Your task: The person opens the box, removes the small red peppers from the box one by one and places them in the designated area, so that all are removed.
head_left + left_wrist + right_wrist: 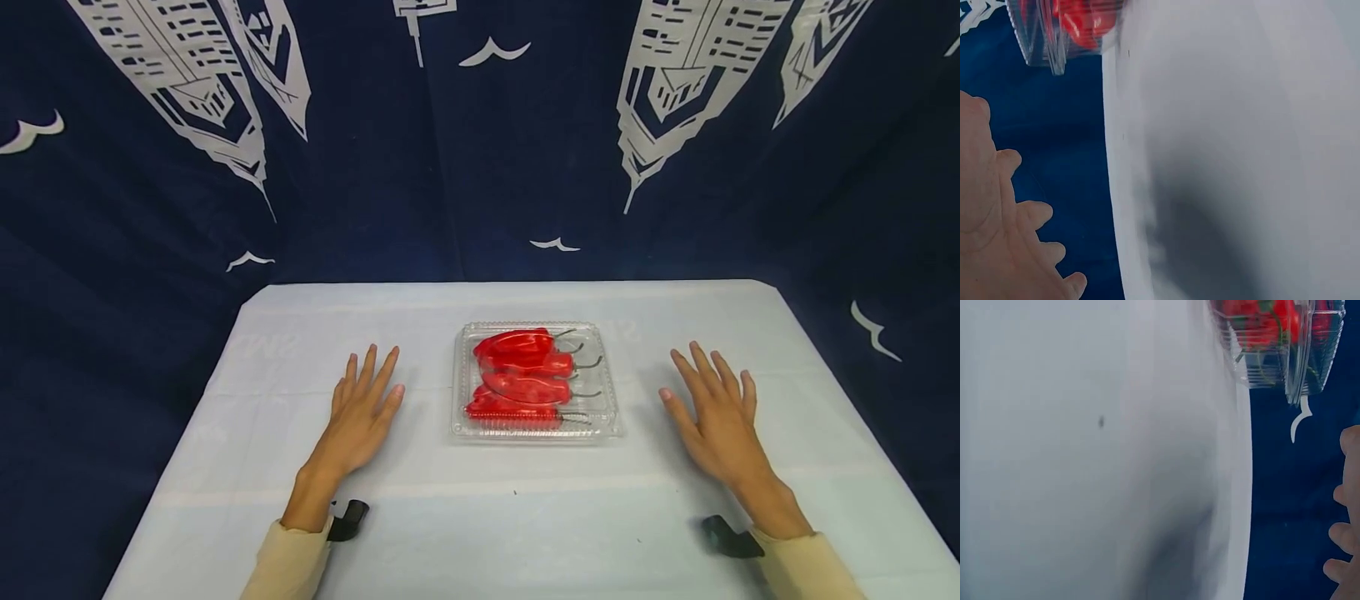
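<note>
Setting: draped tabletop station; wider room type cannot be told. Evidence: navy cloth (360,167) printed with inverted skyscrapers (686,83) behind and beside white worktop (525,525).

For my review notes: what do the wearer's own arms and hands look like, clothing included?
The left hand and right hand are gloveless. The left sleeve and right sleeve are pale yellow; beside each cuff juts a dark block, probably the wrist camera.
</note>
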`<control>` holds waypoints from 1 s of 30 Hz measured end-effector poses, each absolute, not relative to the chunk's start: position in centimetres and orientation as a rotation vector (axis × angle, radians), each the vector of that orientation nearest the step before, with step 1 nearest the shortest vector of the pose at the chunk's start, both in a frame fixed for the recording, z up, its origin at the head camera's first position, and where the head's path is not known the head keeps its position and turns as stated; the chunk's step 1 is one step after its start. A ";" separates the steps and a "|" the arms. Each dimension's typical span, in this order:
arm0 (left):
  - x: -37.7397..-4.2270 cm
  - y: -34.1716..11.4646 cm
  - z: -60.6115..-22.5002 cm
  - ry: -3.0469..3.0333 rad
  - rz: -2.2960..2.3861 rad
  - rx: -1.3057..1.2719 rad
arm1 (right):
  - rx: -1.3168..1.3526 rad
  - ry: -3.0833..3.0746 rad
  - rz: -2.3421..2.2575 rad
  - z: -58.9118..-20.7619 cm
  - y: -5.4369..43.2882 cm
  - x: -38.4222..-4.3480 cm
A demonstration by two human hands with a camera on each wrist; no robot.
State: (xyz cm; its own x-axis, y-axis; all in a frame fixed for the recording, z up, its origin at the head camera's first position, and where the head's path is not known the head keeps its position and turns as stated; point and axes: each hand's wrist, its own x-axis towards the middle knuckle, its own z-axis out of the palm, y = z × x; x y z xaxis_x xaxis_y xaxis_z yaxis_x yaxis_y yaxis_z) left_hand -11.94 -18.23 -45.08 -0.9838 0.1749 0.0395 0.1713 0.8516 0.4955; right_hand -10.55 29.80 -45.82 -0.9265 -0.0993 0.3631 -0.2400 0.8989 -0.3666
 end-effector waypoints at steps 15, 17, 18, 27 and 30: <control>-12.8 -14.6 -45.2 2.941 0.977 0.378 | 0.271 -2.690 0.767 -45.9 28.1 -10.8; -12.9 -14.2 -45.2 2.925 1.008 0.374 | 0.264 -2.698 0.804 -45.9 27.8 -10.8; -12.9 -14.0 -45.3 2.918 1.017 0.372 | 0.261 -2.703 0.826 -45.9 27.6 -10.8; -12.1 -12.7 -45.8 2.786 1.240 0.346 | 0.287 -2.739 1.020 -46.1 26.6 -10.8; -11.9 -12.2 -46.1 2.762 1.289 0.352 | 0.319 -2.727 1.045 -46.3 26.4 -10.8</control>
State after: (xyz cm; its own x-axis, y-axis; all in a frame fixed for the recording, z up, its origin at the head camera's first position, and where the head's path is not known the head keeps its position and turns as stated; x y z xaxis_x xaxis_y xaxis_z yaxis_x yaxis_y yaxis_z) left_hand -11.88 -12.25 -46.08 -0.9711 0.2368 0.0304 0.1754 0.6213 0.7637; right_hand -10.81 26.37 -46.26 -0.9560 -0.1277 0.2641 -0.2715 0.7262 -0.6316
